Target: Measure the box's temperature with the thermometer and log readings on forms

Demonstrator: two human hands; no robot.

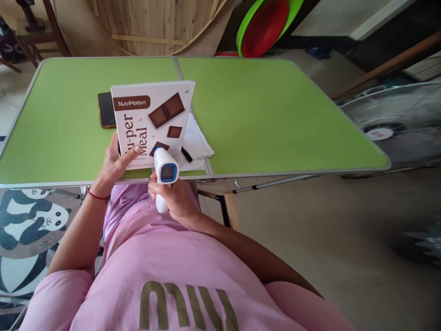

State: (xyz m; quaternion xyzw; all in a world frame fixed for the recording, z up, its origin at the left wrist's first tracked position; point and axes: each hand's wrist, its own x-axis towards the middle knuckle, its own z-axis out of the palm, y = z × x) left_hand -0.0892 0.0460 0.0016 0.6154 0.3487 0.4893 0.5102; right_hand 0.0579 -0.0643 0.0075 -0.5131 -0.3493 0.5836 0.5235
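Observation:
My left hand (115, 159) grips the lower left edge of a white NutriMotion box (132, 126), thumb on its front. Brown chocolate pieces are printed on the box, which is tilted up over the green table (268, 115). In my right hand (177, 197) is a white handheld infrared thermometer (161, 162), its blue-rimmed display facing me. The thermometer's front end points at the lower part of the box, and I cannot tell whether they touch. The display's reading is not legible.
Behind the box lies a phone (106, 110), partly covered. White papers (198, 140) and a black pen (186, 154) rest to the box's right. A fan (382, 126) stands beyond the table's right edge. Green and red basins (265, 27) lean at the back.

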